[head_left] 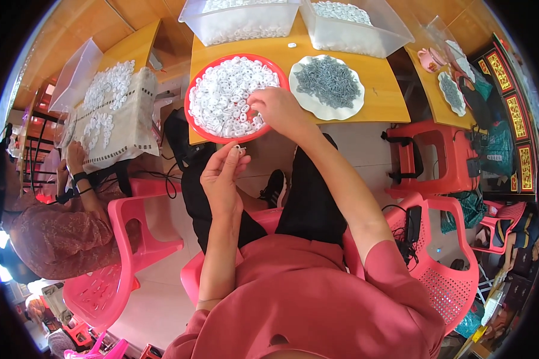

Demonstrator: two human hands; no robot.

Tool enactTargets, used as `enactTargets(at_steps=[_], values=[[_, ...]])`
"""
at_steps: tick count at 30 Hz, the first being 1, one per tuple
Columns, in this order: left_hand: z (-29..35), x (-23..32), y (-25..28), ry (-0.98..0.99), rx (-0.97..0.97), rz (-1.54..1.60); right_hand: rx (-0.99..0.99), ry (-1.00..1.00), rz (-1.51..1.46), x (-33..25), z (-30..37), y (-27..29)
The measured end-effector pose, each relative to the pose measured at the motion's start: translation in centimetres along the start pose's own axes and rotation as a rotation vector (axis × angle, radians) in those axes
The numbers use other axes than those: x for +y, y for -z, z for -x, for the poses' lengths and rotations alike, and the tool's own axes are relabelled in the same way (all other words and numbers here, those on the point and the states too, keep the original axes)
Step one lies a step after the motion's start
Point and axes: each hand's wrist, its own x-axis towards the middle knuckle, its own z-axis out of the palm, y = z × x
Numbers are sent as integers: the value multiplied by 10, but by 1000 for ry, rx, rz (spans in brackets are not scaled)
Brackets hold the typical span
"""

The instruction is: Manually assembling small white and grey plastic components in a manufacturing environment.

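Note:
A red round tray [193, 90] heaped with several small white plastic rings stands on a low wooden table [383, 90]. My right hand [278, 109] rests on the tray's right side, fingers curled among the white rings. Just below the tray's near rim, my left hand [221, 173] pinches a small white ring piece [238, 148] between thumb and fingertips. Right of the tray sits a white scalloped plate [298, 75] piled with small grey metal parts [329, 81].
Two clear plastic bins [245, 27] [353, 30] of white parts stand at the table's far edge. At the left another person [54, 233] sits at a table with white rings on a cloth [111, 113]. Pink chairs [443, 275] and a red stool [428, 158] surround me.

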Motion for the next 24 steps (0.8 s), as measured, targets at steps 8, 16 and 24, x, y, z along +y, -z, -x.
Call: enactTargets(at_steps=[8, 16, 24], values=[[2, 3, 2, 5, -15, 36, -23, 135, 207, -3, -13, -18], [1, 1, 0, 29, -5, 45, 78, 431, 430, 6, -16, -37], [0, 0, 3, 51, -24, 93, 59, 278, 192, -11, -8, -20]])
